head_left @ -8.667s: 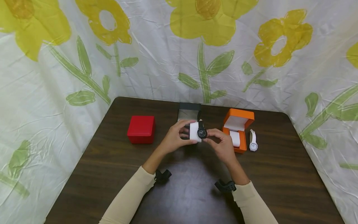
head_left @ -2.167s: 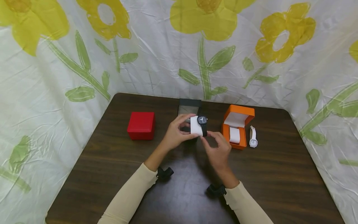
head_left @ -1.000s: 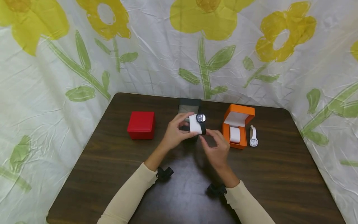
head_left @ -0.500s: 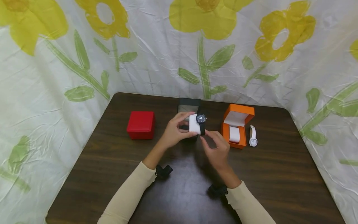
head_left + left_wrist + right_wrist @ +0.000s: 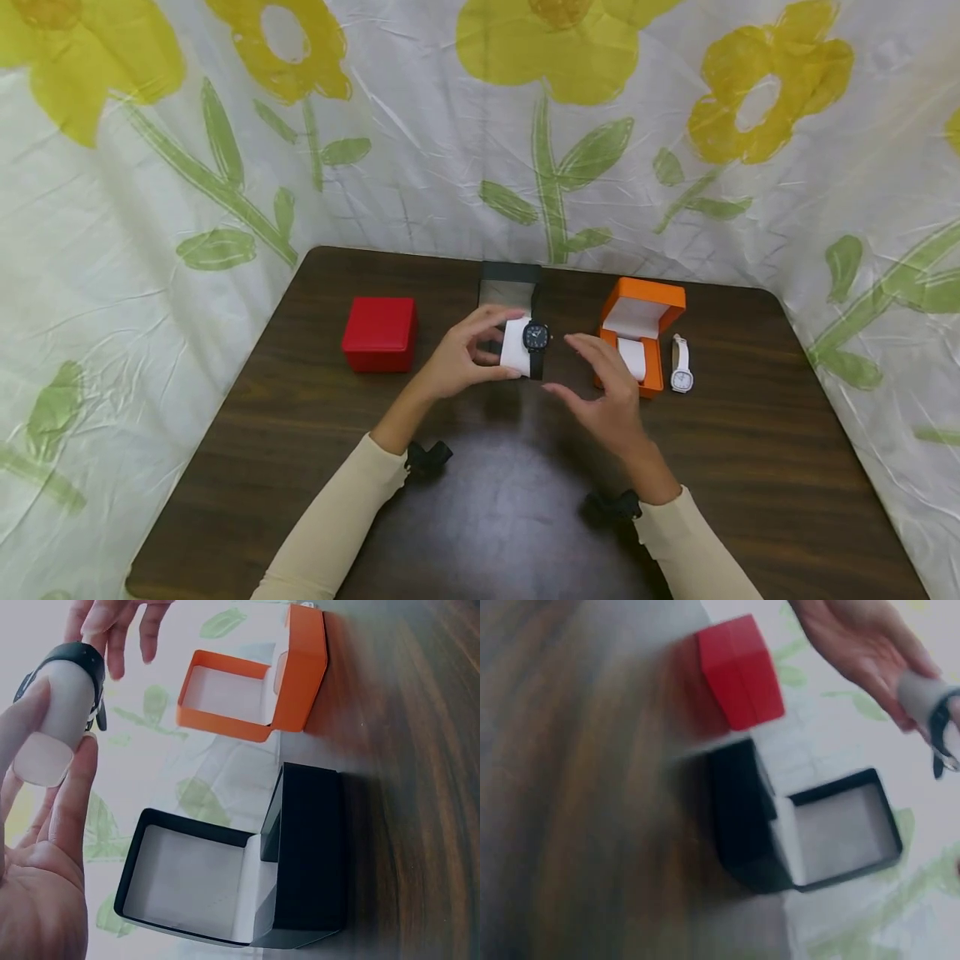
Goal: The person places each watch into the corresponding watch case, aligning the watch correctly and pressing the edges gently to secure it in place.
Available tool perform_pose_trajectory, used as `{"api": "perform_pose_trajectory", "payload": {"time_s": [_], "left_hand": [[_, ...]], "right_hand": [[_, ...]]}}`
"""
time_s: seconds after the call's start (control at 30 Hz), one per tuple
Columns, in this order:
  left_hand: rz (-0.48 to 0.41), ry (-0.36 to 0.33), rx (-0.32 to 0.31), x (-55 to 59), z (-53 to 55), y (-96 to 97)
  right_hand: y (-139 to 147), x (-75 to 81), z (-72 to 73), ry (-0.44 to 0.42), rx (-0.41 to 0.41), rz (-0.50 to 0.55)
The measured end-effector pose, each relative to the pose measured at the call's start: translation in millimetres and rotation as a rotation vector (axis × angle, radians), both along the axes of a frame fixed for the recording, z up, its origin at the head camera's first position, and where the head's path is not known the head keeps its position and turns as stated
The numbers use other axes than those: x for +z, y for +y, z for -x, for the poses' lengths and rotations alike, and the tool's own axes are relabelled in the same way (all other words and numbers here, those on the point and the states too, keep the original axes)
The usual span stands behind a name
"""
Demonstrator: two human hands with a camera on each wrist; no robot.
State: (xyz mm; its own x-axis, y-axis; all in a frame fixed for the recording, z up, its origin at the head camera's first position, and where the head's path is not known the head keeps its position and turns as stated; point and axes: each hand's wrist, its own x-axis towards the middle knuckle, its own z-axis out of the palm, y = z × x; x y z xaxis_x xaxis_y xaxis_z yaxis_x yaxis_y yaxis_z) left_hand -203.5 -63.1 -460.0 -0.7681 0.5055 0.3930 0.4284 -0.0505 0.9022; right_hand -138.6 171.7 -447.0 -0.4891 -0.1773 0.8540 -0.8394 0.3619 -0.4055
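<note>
My left hand (image 5: 459, 358) holds a white watch cushion (image 5: 513, 348) between thumb and fingers, raised above the table. Around the cushion's right end sits a black watch (image 5: 536, 337), its dark square dial facing up in the head view. One end of its black strap (image 5: 938, 763) hangs off the cushion in the right wrist view, a buckle beside it. My right hand (image 5: 611, 396) is just right of the watch, thumb and fingers spread with a gap between them. Behind the cushion an open black watch box (image 5: 510, 273) stands, its lid lined in pale grey.
An open orange watch box (image 5: 651, 293) with a white cushion (image 5: 632, 358) inside stands to the right. Beside it lies a white watch (image 5: 680, 367). A closed red box (image 5: 380, 329) is at the left on the dark wooden table (image 5: 262, 467). A flowered curtain (image 5: 420, 208) hangs behind.
My right hand has let go of the black strap, moved right and spread its fingers. My left hand has brought the cushion slightly down and nearer, the watch still on it.
</note>
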Motion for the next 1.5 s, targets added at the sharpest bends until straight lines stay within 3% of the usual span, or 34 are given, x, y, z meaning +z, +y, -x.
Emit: {"api": "perform_pose_trajectory", "payload": {"time_s": [0.17,0.33,0.57,0.77,0.97,1.13,1.5], "left_hand": [[-0.002,-0.018,-0.032,2.5,-3.6,-1.3],[0.009,-0.010,-0.042,5.1,-7.6,-0.9],[-0.010,0.015,-0.080,17.9,-15.5,0.2],[0.019,-0.012,-0.104,4.7,-8.3,0.9],[0.026,-0.040,-0.183,1.9,-6.8,-1.4],[0.022,-0.032,-0.160,1.7,-9.2,-0.2],[0.009,0.038,-0.140,1.8,-14.8,3.8]], "right_hand": [[9,11.2,1.0,-0.172,0.115,-0.092],[15,2.3,9.8,-0.276,0.156,-0.151],[16,-2.7,13.0,-0.285,0.167,-0.186],[18,2.3,9.6,-0.350,0.177,-0.194],[19,4.8,8.2,-0.451,0.239,-0.155],[20,3.3,7.5,-0.475,0.242,-0.146],[22,0.2,4.4,-0.439,0.218,-0.135]]}}
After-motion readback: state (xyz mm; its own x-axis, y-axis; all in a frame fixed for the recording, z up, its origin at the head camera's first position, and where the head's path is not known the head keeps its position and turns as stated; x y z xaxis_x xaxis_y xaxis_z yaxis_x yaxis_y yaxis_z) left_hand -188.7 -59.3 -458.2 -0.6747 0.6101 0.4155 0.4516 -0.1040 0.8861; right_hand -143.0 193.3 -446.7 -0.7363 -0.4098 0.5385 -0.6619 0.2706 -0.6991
